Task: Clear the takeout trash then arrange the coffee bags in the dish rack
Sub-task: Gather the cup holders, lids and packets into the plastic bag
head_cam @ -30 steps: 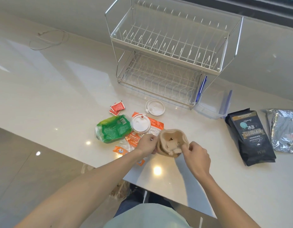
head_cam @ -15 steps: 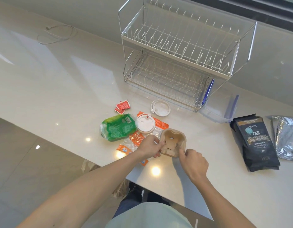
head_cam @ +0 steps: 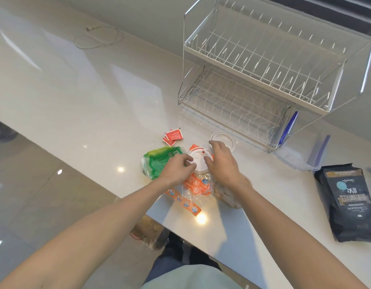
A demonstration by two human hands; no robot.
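Head view: both hands on white cup lid (head_cam: 199,161) atop the trash pile, desk (head_cam: 97,113) front edge.
Left hand (head_cam: 176,167) and right hand (head_cam: 221,161) pinch opposite rims; lid looks light, thin, flexy — grip the rim. Wrappers (head_cam: 193,184) beneath likely crinkly, slippery. Coffee bag (head_cam: 347,203) far right, dish rack (head_cam: 263,80) empty.

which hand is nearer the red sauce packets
Left. The left hand sits below the red sauce packets, at the green wrapper. The right hand is farther to their right, across the white cup lid.
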